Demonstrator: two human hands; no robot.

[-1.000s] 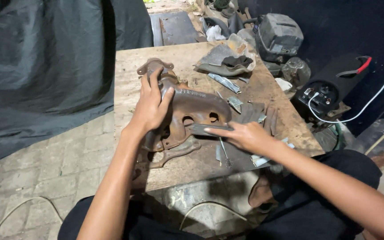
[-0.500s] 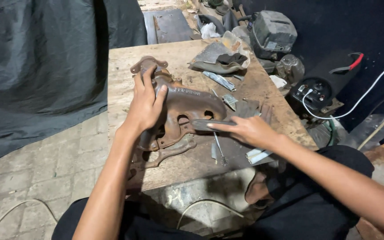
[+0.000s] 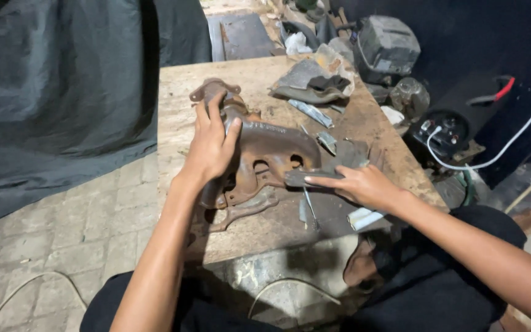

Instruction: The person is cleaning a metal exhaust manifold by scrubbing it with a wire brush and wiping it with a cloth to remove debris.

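Left hand (image 3: 211,149) flat, fingers (image 3: 203,117) spread; right hand (image 3: 364,184) low, fingers (image 3: 324,181) extended leftward.

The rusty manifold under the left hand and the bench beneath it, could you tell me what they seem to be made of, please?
The manifold looks like cast iron or steel: brown rust, rough matt skin, thick flanges with bolt holes. The bench top seems to be pale, worn wooden board, stained and scuffed. The left hand rests on the manifold; the right hand presses a flat dark grey strip, probably metal.
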